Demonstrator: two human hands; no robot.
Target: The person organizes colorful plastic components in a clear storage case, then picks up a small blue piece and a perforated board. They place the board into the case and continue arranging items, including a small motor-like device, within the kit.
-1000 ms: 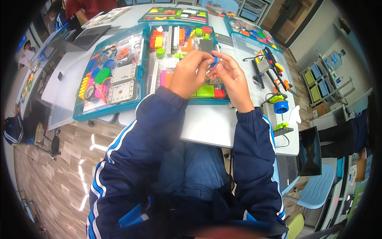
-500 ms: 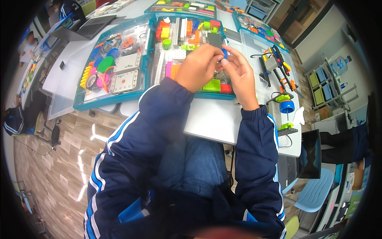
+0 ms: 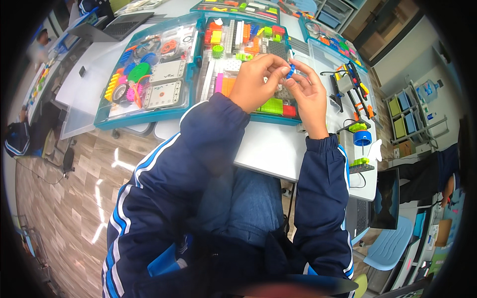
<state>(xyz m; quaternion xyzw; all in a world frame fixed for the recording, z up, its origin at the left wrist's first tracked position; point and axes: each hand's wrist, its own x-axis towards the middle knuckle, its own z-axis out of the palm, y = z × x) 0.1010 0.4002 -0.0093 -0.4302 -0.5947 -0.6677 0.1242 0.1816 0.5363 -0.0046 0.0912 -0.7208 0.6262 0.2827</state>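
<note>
On white surface [image 3: 271,149], w/ open teal case [image 3: 119,120] full of parts. Just over case's R half, holds small blue piece [image 3: 291,72] between L hand [image 3: 256,82] & R hand [image 3: 312,97]. L grip: nearly closed, thumb + index pinched at piece's near edge. R grip: curled, thumb & fingers round piece's other side; can't tell how firm. Step in hand, prob.: two-handed adjusting of piece; can't see any 2nd part at fingertips. Next move prob. calls for steady pinch & fine finger turns, w/ slip into case as main risk.

Count: blue piece x1; hands x2; in case's L half, grey modules [image 3: 168,71] x2, lg green disc [image 3: 139,72] x1; on surface at R, blue ring [image 3: 362,139] x1, white tissue [image 3: 376,149] x1. Blocks in case: too many/part hidden, no count.
</note>
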